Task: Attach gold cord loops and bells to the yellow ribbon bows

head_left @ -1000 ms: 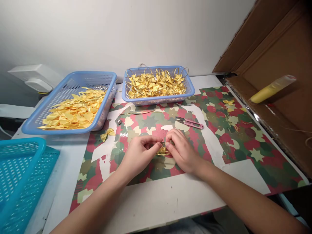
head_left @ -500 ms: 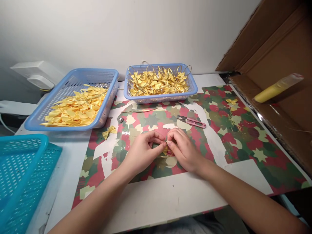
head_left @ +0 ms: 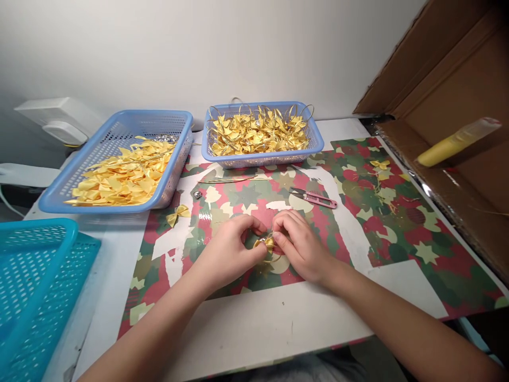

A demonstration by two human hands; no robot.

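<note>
Between my hands is a yellow ribbon bow point(head_left: 269, 243) with a small silver bell point(head_left: 262, 240) and a loop of gold cord point(head_left: 275, 260). My right hand point(head_left: 304, 246) pinches the gold cord beside the bow with thumb and forefinger. On the bow's other side, my left hand point(head_left: 234, 246) has its thumb and curved forefinger apart, the thumb at the bow's edge; its other fingers are partly hidden. Beyond my right hand lie pink-handled thread snips point(head_left: 314, 197). Another yellow bow point(head_left: 178, 214) and some loose silver bells point(head_left: 196, 195) rest to the left.
A blue basket point(head_left: 262, 158) of corded bows stands at the back, and another blue basket point(head_left: 115, 210) of bows is left of it. A teal basket point(head_left: 73, 265) occupies the near left. Cut gold cords point(head_left: 234, 180) lie ahead; a cardboard box point(head_left: 445, 69) borders the right.
The left thumb and forefinger have parted and drawn slightly back from the right fingertips. More of the bow and its bell now shows. The right hand stays almost in place.
</note>
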